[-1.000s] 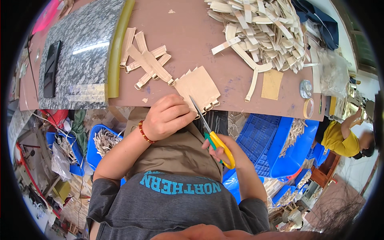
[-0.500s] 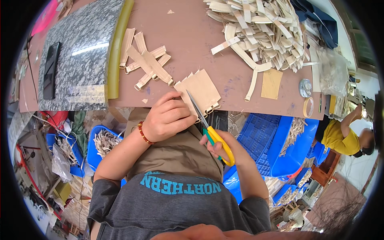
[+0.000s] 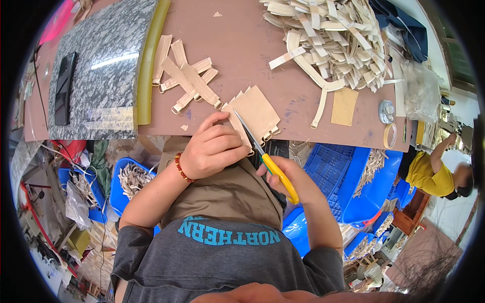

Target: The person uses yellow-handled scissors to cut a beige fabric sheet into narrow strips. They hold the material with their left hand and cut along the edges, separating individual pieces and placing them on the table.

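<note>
My left hand (image 3: 214, 147), a beaded bracelet at its wrist, is closed on the left edge of a beige fabric piece (image 3: 258, 108) at the table's front edge. Small metal rings line the piece's near edge, and its far edge is jagged. My right hand (image 3: 289, 174) grips scissors (image 3: 281, 178) with a yellow handle; little of the green one shows. Their blades lie along the piece, beside a narrow strip at my left fingers. Just beyond my left hand, several beige straps (image 3: 194, 83) with metal rings lie crossed on the table.
A large heap of beige straps (image 3: 348, 45) covers the table's far right. At left lies a speckled slab (image 3: 101, 60) with a phone (image 3: 65, 88) on it. Tape rolls (image 3: 390, 135) sit near the right edge. Blue bins (image 3: 371, 192) stand below; a person in yellow (image 3: 429, 174) is at right.
The scissors have turned in my right hand, and the green handle is now mostly hidden. The strip by my left fingers stands more apart from the beige piece. My left hand has barely moved.
</note>
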A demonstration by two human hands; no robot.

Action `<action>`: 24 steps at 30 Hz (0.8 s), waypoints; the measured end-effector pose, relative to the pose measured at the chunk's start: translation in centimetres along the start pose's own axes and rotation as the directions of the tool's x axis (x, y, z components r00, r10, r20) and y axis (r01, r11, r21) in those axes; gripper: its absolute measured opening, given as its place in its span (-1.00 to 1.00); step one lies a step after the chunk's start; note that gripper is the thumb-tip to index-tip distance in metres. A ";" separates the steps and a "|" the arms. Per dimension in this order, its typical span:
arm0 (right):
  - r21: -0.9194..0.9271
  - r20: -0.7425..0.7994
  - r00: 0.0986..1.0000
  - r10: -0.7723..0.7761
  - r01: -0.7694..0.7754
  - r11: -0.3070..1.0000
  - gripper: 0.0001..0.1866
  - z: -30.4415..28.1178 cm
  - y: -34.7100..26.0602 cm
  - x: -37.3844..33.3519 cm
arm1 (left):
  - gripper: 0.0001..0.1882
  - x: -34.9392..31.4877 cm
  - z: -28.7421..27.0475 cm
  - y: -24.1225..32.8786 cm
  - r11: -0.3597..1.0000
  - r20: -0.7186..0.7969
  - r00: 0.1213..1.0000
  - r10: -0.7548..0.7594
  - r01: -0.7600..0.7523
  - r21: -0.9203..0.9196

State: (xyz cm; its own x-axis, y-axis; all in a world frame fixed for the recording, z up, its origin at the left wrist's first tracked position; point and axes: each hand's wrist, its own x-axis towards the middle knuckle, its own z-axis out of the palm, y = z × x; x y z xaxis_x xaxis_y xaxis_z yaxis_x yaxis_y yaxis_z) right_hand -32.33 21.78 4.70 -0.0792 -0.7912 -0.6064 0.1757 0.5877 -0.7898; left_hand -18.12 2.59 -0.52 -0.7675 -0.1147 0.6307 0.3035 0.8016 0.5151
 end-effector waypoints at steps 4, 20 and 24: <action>0.112 0.050 0.982 0.180 -0.185 0.976 -0.66 -0.5 -0.4 0.0 | -0.84 -0.2 0.0 -0.1 1.000 0.010 1.000 -0.005 0.005 -0.017; -0.081 0.020 0.998 0.066 -0.065 0.995 -0.61 -1.0 -0.2 -1.0 | -0.76 0.3 -3.1 1.2 0.981 -0.068 0.984 0.166 -0.157 0.116; 0.053 0.018 0.998 -0.059 0.058 0.997 -0.66 -2.2 1.9 -4.4 | -0.68 2.0 -4.6 -1.2 0.937 -0.073 0.997 -0.013 0.037 0.348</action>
State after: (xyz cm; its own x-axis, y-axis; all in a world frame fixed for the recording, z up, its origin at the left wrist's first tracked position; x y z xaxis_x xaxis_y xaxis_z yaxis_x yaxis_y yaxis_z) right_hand -33.84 26.75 5.72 -0.0715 -0.8272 -0.5573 0.2226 0.5314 -0.8174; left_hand -17.37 -1.29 2.82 -0.7282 -0.1672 0.6647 0.0592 0.9509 0.3039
